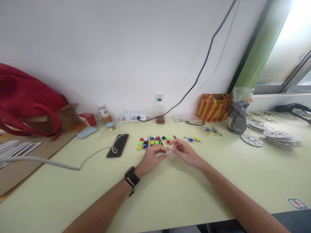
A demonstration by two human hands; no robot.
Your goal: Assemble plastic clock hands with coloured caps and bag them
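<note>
My left hand (153,157) pinches a small white piece (168,151) between thumb and fingertips. Close beside it, my right hand (185,152) has its thumb and fingers pressed together at a thin, whitish part; whether this belongs to the same piece I cannot tell. Just beyond my fingers lie several small round coloured pieces (139,147) in red, green, yellow, blue, black and white, with thin coloured sticks among them. To the right of them is a blue arrow-shaped piece (190,139) with yellow bits near it.
A black phone (117,145) with a grey cable over it lies left. A bottle (160,110) and power strip (133,116) stand by the wall. Toward the right are a striped bag (213,107), a grey bag (236,116) and stacked discs (279,137). A red bag (26,97) sits far left.
</note>
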